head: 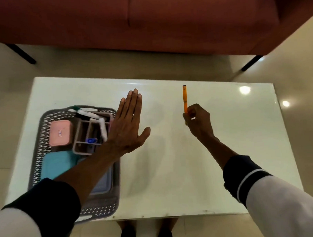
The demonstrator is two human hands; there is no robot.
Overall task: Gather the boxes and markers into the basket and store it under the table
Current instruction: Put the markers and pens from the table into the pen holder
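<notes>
A grey lattice basket (38, 141) sits on the left part of the white table (225, 151). Inside it lie a pink box (60, 133), a teal box (55, 164), a blue-grey box (103, 181) and a divided organiser (84, 132) with white markers (102, 128). My left hand (129, 126) hovers flat with spread fingers by the basket's right rim, holding nothing. My right hand (198, 120) is closed around an orange marker (185, 98), held upright above the table's middle.
A reddish-brown sofa (147, 20) on black legs stands beyond the table's far edge. Pale tiled floor (4, 100) surrounds the table. My feet (146, 233) show below the near edge. Ceiling lights glare off the table's right side.
</notes>
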